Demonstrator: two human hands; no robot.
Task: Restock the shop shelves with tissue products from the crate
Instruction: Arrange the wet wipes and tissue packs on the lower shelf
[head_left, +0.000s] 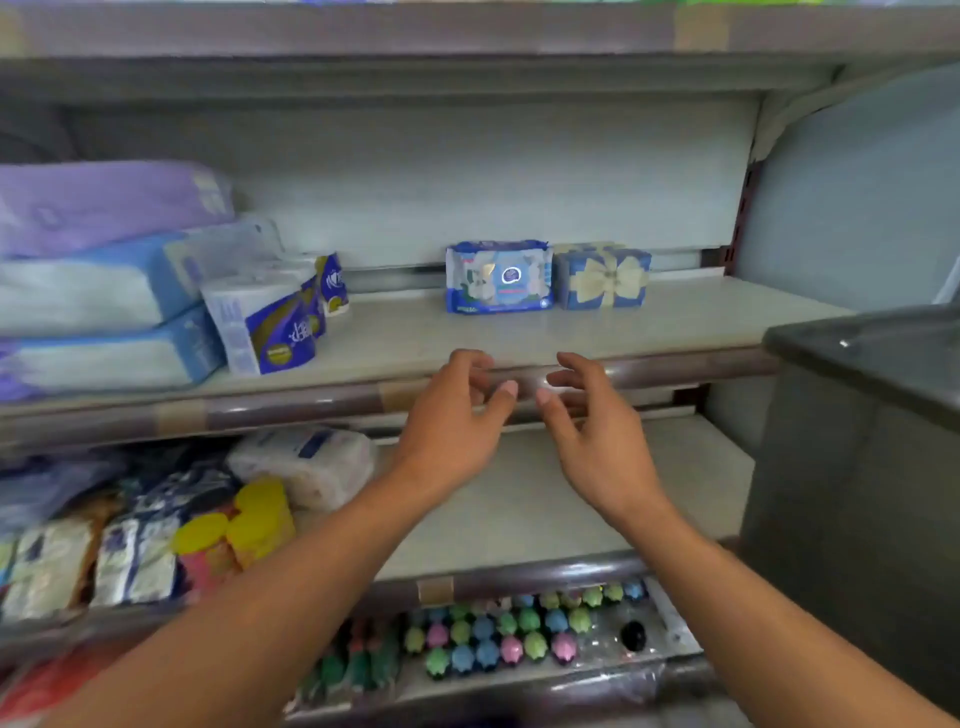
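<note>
A blue wet-wipes pack (497, 276) stands upright at the back of the middle shelf (571, 332). Right beside it, touching, is a blue box with a cream bow (602, 275). My left hand (457, 415) and my right hand (587, 421) hover side by side in front of the shelf's front edge, below the two packs. Both hold nothing, their fingers loosely curled and the thumbs pointing toward each other. The crate is not in view.
Stacked blue and purple tissue packs (98, 291) and toilet-roll packs (260, 327) fill the shelf's left end. The lower shelf (519, 509) holds wrapped packs and yellow-lidded jars (249, 519) at left. Small coloured items (498, 634) sit on the bottom tier. A dark grey cabinet (862, 441) stands at right.
</note>
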